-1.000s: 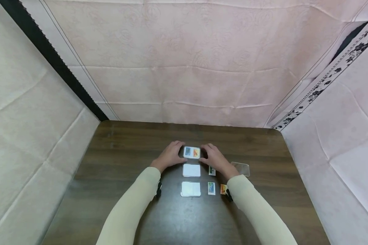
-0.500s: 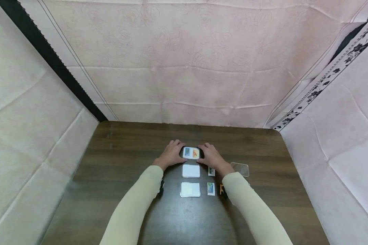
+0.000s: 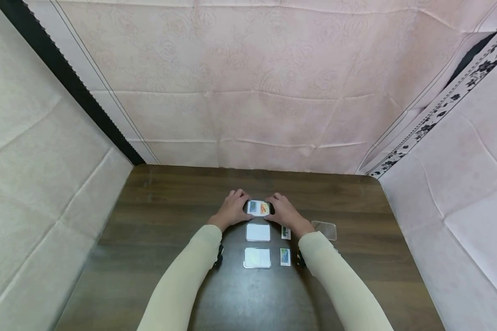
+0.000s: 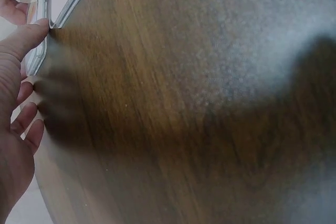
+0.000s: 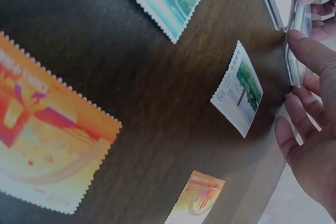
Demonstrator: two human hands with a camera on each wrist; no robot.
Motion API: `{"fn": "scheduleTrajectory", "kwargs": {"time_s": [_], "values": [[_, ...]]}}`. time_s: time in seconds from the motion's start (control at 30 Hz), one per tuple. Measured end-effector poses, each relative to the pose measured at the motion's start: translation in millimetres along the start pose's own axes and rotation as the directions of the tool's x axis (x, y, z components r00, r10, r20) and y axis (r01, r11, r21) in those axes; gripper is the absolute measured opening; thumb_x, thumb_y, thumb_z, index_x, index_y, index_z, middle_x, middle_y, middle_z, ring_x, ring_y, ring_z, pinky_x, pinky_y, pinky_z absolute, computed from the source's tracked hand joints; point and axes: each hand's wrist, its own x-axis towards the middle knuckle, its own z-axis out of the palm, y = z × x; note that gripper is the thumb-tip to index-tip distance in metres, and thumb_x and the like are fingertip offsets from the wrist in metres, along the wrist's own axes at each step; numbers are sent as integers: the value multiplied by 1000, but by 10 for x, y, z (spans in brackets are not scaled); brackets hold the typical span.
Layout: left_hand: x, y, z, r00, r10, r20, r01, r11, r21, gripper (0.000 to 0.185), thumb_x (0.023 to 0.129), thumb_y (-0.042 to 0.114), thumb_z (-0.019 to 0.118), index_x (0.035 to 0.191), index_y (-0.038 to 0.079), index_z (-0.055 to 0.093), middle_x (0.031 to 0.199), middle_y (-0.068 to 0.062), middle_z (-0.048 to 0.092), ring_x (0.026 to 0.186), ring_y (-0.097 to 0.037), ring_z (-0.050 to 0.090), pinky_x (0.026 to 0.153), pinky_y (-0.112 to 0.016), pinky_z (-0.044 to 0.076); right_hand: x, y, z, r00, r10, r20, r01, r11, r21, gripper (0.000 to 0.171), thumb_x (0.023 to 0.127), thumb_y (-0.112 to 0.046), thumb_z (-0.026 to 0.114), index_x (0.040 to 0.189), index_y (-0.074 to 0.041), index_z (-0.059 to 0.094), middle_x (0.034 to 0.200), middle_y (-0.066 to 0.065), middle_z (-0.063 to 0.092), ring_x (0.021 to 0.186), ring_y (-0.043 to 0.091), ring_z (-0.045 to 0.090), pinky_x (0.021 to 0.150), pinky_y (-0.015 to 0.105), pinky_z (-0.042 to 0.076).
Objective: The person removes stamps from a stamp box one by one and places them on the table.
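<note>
A clear flat case (image 3: 258, 208) with a blue stamp and an orange stamp on white backing lies at the far end of a column on the table. My left hand (image 3: 232, 211) grips its left side, thumb (image 4: 31, 35) at the near edge and other fingers further round. My right hand (image 3: 286, 214) holds the right side likewise, its thumb (image 5: 310, 51) on the near edge. Just nearer is a case with white backing (image 3: 257, 232), and nearer still another one (image 3: 257, 258). The palms hide part of the held case in the wrist views.
Right of the cases lie a green stamp (image 5: 239, 87) and a blue-green stamp (image 3: 285, 257). Two orange stamps, one large in the right wrist view (image 5: 52, 140), lie further right. A transparent cover (image 3: 325, 231) sits beyond my right wrist. Cloth hangs behind the table.
My right hand has moved left onto the case's right side, where a gap stood one second ago. My left hand stays at its left side. The right sleeve now covers the orange stamp.
</note>
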Motion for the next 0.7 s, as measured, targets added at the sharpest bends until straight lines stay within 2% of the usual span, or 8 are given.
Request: {"fn": "scheduleTrajectory", "kwargs": {"time_s": [0.3, 0.7], "values": [[-10, 13, -5, 1000, -19, 4, 19, 1000, -16, 63, 86, 49, 81, 137, 17, 62, 135, -3, 52, 118, -24, 44, 104, -45, 42, 8, 57, 0, 999, -35, 11, 35, 999, 17, 63, 93, -36, 78, 144, -8, 56, 143, 11, 52, 128, 29, 51, 107, 47, 46], [16, 15, 11, 1000, -30, 7, 30, 1000, -3, 65, 85, 50, 81, 137, 17, 62, 136, -3, 52, 118, -23, 44, 103, -44, 42, 17, 66, -16, 999, -32, 14, 31, 998, 54, 61, 93, -34, 79, 143, -8, 57, 141, 12, 52, 124, 28, 53, 106, 48, 46]]}}
